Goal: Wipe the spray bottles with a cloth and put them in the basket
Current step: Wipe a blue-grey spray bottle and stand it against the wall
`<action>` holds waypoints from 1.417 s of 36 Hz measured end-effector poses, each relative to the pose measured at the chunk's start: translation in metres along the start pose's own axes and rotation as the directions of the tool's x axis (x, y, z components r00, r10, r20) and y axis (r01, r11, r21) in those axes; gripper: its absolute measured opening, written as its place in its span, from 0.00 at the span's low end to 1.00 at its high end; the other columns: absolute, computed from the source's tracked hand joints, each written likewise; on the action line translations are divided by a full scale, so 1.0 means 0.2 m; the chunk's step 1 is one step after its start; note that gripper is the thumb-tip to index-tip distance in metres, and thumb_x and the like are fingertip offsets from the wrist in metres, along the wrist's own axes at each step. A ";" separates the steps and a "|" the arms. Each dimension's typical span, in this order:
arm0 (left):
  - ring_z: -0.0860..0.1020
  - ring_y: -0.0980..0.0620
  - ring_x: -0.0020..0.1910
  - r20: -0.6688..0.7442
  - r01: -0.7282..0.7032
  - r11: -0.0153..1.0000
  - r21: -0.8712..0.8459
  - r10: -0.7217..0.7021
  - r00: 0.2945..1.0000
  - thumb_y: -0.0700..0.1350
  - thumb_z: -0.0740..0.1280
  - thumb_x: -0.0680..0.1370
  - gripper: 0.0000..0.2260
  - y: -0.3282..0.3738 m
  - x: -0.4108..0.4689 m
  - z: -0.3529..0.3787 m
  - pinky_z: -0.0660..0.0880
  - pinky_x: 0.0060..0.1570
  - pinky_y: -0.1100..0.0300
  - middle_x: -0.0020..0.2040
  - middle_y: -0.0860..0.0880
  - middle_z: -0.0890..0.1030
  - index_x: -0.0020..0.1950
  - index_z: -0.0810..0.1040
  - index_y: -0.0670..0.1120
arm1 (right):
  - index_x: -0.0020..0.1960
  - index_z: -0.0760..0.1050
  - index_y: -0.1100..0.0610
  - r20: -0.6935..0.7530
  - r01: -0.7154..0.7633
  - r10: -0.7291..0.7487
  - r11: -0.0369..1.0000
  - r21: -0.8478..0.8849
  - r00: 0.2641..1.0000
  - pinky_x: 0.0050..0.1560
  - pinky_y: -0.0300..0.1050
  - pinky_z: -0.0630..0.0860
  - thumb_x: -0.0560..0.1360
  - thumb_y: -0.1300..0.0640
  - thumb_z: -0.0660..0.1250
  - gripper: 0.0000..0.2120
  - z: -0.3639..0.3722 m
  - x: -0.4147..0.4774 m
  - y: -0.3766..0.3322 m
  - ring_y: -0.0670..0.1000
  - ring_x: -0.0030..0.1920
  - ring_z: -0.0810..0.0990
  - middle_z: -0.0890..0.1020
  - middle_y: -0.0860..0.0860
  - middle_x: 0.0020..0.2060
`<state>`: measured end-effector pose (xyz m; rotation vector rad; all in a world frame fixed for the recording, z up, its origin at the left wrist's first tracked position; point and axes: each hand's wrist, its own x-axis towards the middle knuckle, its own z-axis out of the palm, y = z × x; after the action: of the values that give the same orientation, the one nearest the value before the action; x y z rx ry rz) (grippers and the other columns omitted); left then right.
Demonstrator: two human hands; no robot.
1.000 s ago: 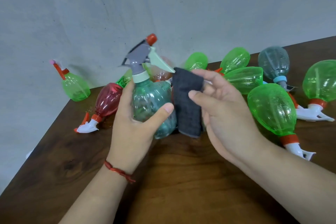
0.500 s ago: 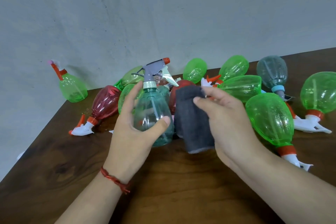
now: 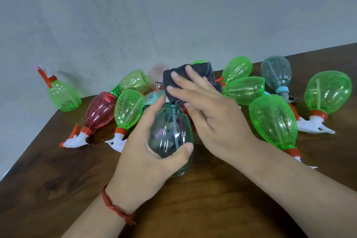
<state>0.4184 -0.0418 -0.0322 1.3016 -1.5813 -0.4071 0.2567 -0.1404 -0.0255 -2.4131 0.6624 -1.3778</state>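
Thin red knotted cord bracelet [image 3: 114, 206]

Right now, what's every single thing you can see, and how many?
teal bottle: one, see-through teal, held upright in the middle
cloth: one, dark grey, over that bottle's top
green bottles: at least seven, one upright far left, the rest lying around
red bottle: one, lying at the left
grey-blue bottle: one, lying back right
pink bottle: one, pale, mostly hidden behind the cloth
table: one, dark brown wood
left hand: one, grips the teal bottle, red thread at wrist
right hand: one, holds the cloth on the bottle's top
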 end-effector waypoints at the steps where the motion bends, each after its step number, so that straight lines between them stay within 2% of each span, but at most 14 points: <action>1: 0.73 0.67 0.72 0.005 0.005 1.000 -0.007 -0.005 1.000 0.47 0.80 0.70 0.41 0.00 0.00 -0.01 0.69 0.66 0.75 0.71 0.70 0.76 0.81 0.68 0.55 | 0.73 0.78 0.56 0.029 0.018 -0.018 1.000 0.002 0.999 0.83 0.52 0.59 0.84 0.69 0.61 0.21 -0.01 0.01 0.00 0.48 0.83 0.61 0.73 0.48 0.77; 6: 0.78 0.63 0.69 0.034 0.031 0.998 -0.048 -0.029 0.999 0.43 0.80 0.70 0.38 -0.02 0.01 -0.01 0.73 0.64 0.72 0.68 0.65 0.81 0.78 0.71 0.51 | 0.74 0.77 0.53 0.147 0.093 -0.084 0.994 -0.053 0.986 0.84 0.53 0.55 0.86 0.67 0.59 0.21 -0.02 0.00 0.00 0.46 0.83 0.59 0.72 0.45 0.78; 15: 0.77 0.68 0.68 -0.122 -0.006 0.988 -0.156 -0.013 0.992 0.39 0.81 0.73 0.37 -0.02 0.01 0.00 0.73 0.60 0.76 0.67 0.69 0.80 0.79 0.71 0.50 | 0.74 0.77 0.53 -0.020 -0.057 0.057 0.998 -0.014 0.998 0.79 0.38 0.62 0.84 0.69 0.61 0.23 -0.01 0.00 -0.02 0.43 0.80 0.64 0.75 0.44 0.76; 18: 0.75 0.70 0.69 -0.140 -0.021 0.991 -0.134 0.002 0.990 0.40 0.81 0.73 0.37 -0.03 0.02 -0.02 0.72 0.62 0.76 0.67 0.72 0.79 0.79 0.70 0.49 | 0.70 0.81 0.54 -0.080 -0.088 0.093 0.994 0.059 0.992 0.78 0.41 0.67 0.82 0.71 0.62 0.22 -0.01 0.00 -0.02 0.42 0.76 0.71 0.79 0.44 0.72; 22: 0.74 0.64 0.73 -0.178 -0.034 0.993 -0.115 0.013 0.984 0.43 0.79 0.72 0.39 -0.07 0.05 -0.07 0.72 0.66 0.72 0.73 0.63 0.78 0.81 0.70 0.51 | 0.61 0.86 0.53 -0.154 -0.190 0.220 0.963 0.190 0.963 0.71 0.40 0.74 0.80 0.72 0.64 0.21 -0.03 0.00 -0.01 0.38 0.67 0.79 0.85 0.42 0.62; 27: 0.74 0.65 0.72 -0.160 -0.064 0.995 -0.076 0.051 0.986 0.40 0.78 0.71 0.39 -0.07 0.06 -0.09 0.70 0.66 0.74 0.74 0.56 0.76 0.81 0.69 0.47 | 0.61 0.86 0.52 -0.259 -0.311 0.475 0.815 0.488 0.841 0.67 0.49 0.80 0.83 0.68 0.64 0.17 -0.07 0.02 0.00 0.42 0.61 0.84 0.87 0.42 0.57; 30: 0.75 0.60 0.73 -0.102 -0.085 0.994 -0.074 0.077 0.992 0.39 0.79 0.71 0.40 -0.07 0.04 -0.07 0.73 0.67 0.70 0.73 0.59 0.77 0.81 0.68 0.47 | 0.66 0.83 0.53 -0.303 -0.219 0.363 0.881 0.420 0.881 0.74 0.48 0.74 0.83 0.70 0.62 0.19 -0.09 0.02 -0.03 0.41 0.70 0.78 0.83 0.44 0.66; 34: 0.76 0.53 0.75 -0.087 -0.089 0.989 -0.119 0.079 0.993 0.40 0.79 0.72 0.39 -0.06 0.02 -0.04 0.75 0.70 0.62 0.75 0.55 0.77 0.81 0.69 0.49 | 0.70 0.81 0.53 -0.143 -0.087 0.101 0.991 0.097 0.985 0.77 0.46 0.70 0.82 0.71 0.63 0.22 -0.03 -0.01 -0.03 0.42 0.76 0.71 0.77 0.44 0.74; 36: 0.75 0.57 0.75 -0.121 -0.085 0.988 -0.126 0.070 0.990 0.41 0.78 0.71 0.38 -0.05 0.03 -0.04 0.74 0.68 0.67 0.74 0.57 0.78 0.81 0.70 0.48 | 0.68 0.83 0.53 -0.150 -0.081 0.092 0.994 0.076 0.984 0.74 0.43 0.72 0.81 0.71 0.64 0.22 -0.02 -0.01 -0.02 0.41 0.74 0.74 0.78 0.44 0.72; 39: 0.74 0.54 0.76 -0.157 -0.058 0.984 -0.170 0.031 0.987 0.42 0.78 0.72 0.38 -0.08 0.04 -0.06 0.74 0.71 0.59 0.76 0.53 0.77 0.81 0.70 0.48 | 0.60 0.87 0.55 -0.186 -0.132 0.161 0.979 0.159 0.969 0.70 0.41 0.75 0.79 0.73 0.63 0.21 -0.03 0.00 -0.02 0.40 0.67 0.80 0.84 0.44 0.64; 43: 0.73 0.48 0.78 -0.187 -0.033 0.970 -0.242 -0.013 0.982 0.47 0.78 0.73 0.37 -0.14 0.07 -0.09 0.73 0.75 0.42 0.77 0.50 0.75 0.81 0.70 0.51 | 0.58 0.87 0.53 -0.154 -0.301 0.395 0.854 0.424 0.906 0.70 0.47 0.77 0.81 0.71 0.63 0.20 -0.04 -0.01 -0.02 0.40 0.63 0.82 0.87 0.41 0.57; 47: 0.75 0.61 0.73 -0.249 -0.002 0.926 -0.377 -0.099 0.963 0.46 0.72 0.74 0.32 -0.11 0.06 -0.09 0.77 0.66 0.63 0.71 0.61 0.79 0.79 0.72 0.51 | 0.58 0.87 0.49 -0.095 -0.379 0.600 0.612 0.694 0.794 0.69 0.60 0.78 0.83 0.67 0.63 0.18 -0.03 0.01 -0.04 0.50 0.60 0.86 0.88 0.46 0.54; 49: 0.78 0.53 0.72 -0.224 0.012 0.860 -0.510 -0.146 0.964 0.52 0.74 0.75 0.31 -0.12 0.06 -0.09 0.79 0.68 0.49 0.72 0.56 0.80 0.78 0.72 0.52 | 0.57 0.87 0.50 0.010 -0.428 0.663 0.470 0.772 0.748 0.69 0.64 0.77 0.83 0.68 0.62 0.19 0.00 0.01 -0.05 0.54 0.60 0.86 0.89 0.49 0.54; 51: 0.80 0.41 0.71 -0.178 0.051 0.800 -0.598 -0.194 0.965 0.61 0.81 0.71 0.42 -0.12 0.07 -0.09 0.79 0.66 0.36 0.72 0.45 0.80 0.79 0.69 0.45 | 0.58 0.87 0.52 0.111 -0.474 0.668 0.390 0.789 0.735 0.71 0.64 0.76 0.82 0.69 0.62 0.19 0.04 0.00 -0.07 0.55 0.61 0.85 0.88 0.51 0.55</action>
<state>0.4471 -0.0573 -0.0367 0.9200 -1.0471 -0.7374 0.2667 -0.1293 -0.0225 -1.1429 0.6661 -1.2404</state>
